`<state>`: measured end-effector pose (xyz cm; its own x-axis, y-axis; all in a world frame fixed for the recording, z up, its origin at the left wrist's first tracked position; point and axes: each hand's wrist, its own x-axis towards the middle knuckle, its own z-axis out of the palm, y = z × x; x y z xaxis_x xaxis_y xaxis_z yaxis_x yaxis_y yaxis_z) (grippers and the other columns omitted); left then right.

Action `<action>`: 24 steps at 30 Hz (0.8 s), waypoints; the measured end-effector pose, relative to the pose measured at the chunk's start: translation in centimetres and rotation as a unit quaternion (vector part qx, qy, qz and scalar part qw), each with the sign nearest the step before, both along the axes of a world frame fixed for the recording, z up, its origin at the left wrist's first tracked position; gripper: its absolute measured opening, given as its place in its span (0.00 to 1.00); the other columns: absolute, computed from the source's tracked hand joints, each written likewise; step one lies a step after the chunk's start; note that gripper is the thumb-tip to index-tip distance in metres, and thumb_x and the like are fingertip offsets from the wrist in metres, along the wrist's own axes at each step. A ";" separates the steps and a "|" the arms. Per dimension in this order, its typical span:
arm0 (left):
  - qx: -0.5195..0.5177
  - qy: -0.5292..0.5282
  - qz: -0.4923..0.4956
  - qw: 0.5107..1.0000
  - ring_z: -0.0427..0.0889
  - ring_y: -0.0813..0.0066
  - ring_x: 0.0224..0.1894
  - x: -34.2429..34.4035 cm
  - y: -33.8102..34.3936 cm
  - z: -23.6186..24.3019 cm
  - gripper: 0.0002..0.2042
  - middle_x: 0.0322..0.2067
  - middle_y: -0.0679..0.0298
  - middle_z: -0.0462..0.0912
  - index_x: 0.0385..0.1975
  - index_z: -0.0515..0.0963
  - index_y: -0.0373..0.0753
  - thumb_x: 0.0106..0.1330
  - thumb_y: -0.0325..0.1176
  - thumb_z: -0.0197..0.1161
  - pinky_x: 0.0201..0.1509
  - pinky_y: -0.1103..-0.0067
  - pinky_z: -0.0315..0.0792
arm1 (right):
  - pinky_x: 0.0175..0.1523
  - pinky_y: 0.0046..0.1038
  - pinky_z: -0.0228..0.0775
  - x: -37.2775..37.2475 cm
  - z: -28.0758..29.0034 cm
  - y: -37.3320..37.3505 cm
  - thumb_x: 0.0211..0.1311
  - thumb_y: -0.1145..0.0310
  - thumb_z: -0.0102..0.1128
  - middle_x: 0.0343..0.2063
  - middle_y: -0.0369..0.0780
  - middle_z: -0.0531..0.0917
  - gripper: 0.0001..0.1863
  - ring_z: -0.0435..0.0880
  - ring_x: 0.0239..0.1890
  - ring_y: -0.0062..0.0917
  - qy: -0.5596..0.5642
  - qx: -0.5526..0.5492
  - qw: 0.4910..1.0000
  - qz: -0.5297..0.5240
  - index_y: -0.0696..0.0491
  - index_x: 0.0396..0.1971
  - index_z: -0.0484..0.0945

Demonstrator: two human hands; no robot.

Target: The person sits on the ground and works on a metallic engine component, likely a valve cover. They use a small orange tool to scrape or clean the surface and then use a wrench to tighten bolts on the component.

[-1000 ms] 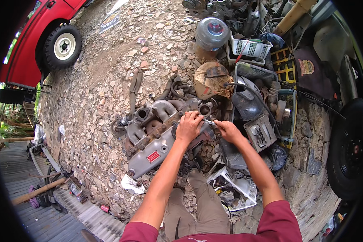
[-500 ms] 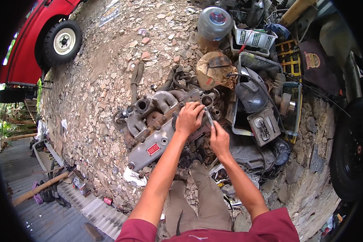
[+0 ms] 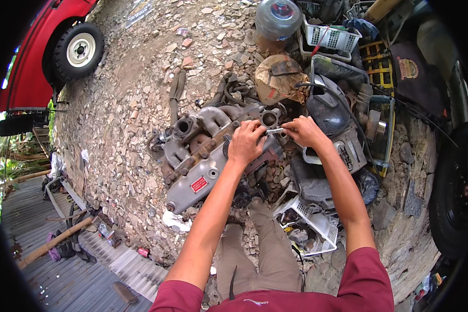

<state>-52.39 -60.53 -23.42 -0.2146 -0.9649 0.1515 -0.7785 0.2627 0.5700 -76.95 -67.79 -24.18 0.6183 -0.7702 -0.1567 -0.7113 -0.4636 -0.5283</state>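
Note:
An engine (image 3: 211, 172) with a smooth grey valve cover lies on the stony ground in front of me, its curved pipe manifold (image 3: 213, 120) along the far side. Over the engine's right end, a slim silver wrench (image 3: 274, 131) reaches between my two hands. My right hand (image 3: 306, 132) pinches its outer end. The fingers of my left hand (image 3: 246, 141) are closed at its other end, against the engine; they hide that end and whatever it sits on. Just beyond the wrench is a round metal opening (image 3: 269, 119).
Crates of parts stand to the right, with a dark plastic housing (image 3: 325, 112) among them. A white basket (image 3: 317, 229) sits by my right leg. Beyond the engine are a paper-wrapped bundle (image 3: 277, 79) and a water jug (image 3: 278, 23). A red vehicle (image 3: 34, 57) is at the far left.
My right hand has swung outward and away from me, turning the wrench from pointing toward me to pointing right. My left hand has stayed nearly in place at the engine.

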 end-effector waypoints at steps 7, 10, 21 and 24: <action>0.003 -0.006 0.004 1.000 0.76 0.62 0.58 0.2 0.0 -0.4 0.13 0.50 0.64 0.80 0.43 0.83 0.44 0.58 0.32 0.70 0.57 0.66 0.74 | 0.41 0.45 0.74 3.9 -1.9 10.2 0.69 0.61 0.61 0.31 0.50 0.85 0.12 0.84 0.35 0.47 -0.101 -0.022 0.954 -0.282 0.52 0.43 0.86; 0.002 -0.012 -0.001 1.000 0.76 0.61 0.58 -0.1 -0.2 -0.3 0.13 0.50 0.63 0.80 0.43 0.83 0.44 0.58 0.31 0.70 0.56 0.66 0.75 | 0.43 0.51 0.73 10.3 0.9 15.0 0.74 0.63 0.52 0.34 0.58 0.84 0.16 0.84 0.38 0.55 -0.125 0.135 0.876 -0.445 0.57 0.51 0.80; 0.003 0.032 0.022 0.999 0.77 0.62 0.56 0.0 -0.2 0.0 0.14 0.48 0.62 0.80 0.44 0.81 0.40 0.58 0.32 0.70 0.57 0.67 0.74 | 0.40 0.48 0.73 3.9 2.7 9.5 0.69 0.60 0.59 0.31 0.48 0.86 0.13 0.84 0.35 0.48 -0.096 -0.011 0.956 -0.277 0.53 0.42 0.85; 0.017 0.031 0.015 0.999 0.77 0.60 0.57 0.1 -0.1 0.1 0.16 0.49 0.62 0.79 0.46 0.79 0.40 0.58 0.34 0.70 0.60 0.65 0.72 | 0.40 0.42 0.64 2.1 2.7 5.9 0.67 0.56 0.62 0.26 0.43 0.85 0.12 0.80 0.31 0.40 -0.019 -0.085 0.988 -0.125 0.48 0.37 0.87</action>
<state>-52.25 -60.68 -23.36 -0.1770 -0.9755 0.1306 -0.7489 0.2196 0.6253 -74.83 -61.93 -21.48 0.4089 -0.9125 0.0082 -0.7959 -0.3610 -0.4859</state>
